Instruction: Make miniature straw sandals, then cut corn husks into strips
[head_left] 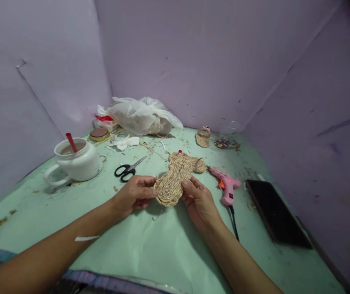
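Note:
Between my two hands is a woven straw slipper sole (175, 179), coiled from braided tan fibre and shaped like a figure eight. My left hand (136, 192) pinches its near left edge between thumb and fingers. On the right edge, my right hand (197, 200) grips it with the thumb on top. Just behind it lies another coiled straw piece (198, 165), partly covered, and a small red bead (180, 151) shows at the far edge. A pink glue gun (227, 185) rests to the right of my right hand. Black-handled scissors (130, 169) lie beyond my left hand.
A white mug (78, 161) with a red stick stands at left. Toward the back are a plastic bag (144, 114), a round tin (99, 134), a small straw slipper (202, 138) and a container of beads (224, 143). A dark phone (275, 212) lies at right.

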The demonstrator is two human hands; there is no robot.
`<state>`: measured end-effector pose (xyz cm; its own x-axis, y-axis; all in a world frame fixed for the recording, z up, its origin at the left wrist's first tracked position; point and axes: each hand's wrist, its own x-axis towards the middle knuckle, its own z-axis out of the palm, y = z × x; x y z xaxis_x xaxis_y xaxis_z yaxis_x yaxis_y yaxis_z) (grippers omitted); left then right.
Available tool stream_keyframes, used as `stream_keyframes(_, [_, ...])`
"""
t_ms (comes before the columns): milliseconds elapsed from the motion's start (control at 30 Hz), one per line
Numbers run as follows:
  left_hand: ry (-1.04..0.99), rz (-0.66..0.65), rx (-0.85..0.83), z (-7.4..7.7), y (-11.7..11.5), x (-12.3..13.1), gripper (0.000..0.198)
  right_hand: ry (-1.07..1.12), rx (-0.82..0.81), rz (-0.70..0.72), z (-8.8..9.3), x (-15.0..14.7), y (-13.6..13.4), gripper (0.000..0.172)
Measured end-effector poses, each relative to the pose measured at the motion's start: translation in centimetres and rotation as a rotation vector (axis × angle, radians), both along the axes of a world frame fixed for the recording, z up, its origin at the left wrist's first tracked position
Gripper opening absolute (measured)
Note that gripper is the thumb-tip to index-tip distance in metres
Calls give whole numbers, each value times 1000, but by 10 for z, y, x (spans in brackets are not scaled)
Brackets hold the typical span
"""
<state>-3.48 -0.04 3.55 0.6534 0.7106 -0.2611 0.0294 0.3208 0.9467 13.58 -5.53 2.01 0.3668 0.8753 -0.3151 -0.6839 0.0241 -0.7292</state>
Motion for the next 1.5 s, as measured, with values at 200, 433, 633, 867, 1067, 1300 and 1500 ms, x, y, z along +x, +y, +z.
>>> stream_keyframes(200, [-22,46,-33,-6,0,5,21,-2,48,67,3,-5,-2,39])
stream_keyframes(433, [-117,86,-161,-8,4,4,16,28,25,79,3,-2,-4,39])
stream_keyframes(633, [-168,113,-219,-5,6,4,15,-14,48,154,1,-1,-5,34])
stream_keyframes(867, [-197,140,-252,-4,4,5,13,-63,27,126,-1,5,-4,23])
stream_keyframes(1067, [-210,150,-174,-5,4,4,17,-30,-11,213,-2,7,-3,24])
stream_keyframes(1300, [-94,-17,-89,-10,-8,11,32,-123,153,422,6,-10,-13,30])
stream_keyframes(1500, [346,238,534,5,3,-4,42,-10,49,168,5,-1,-8,20])
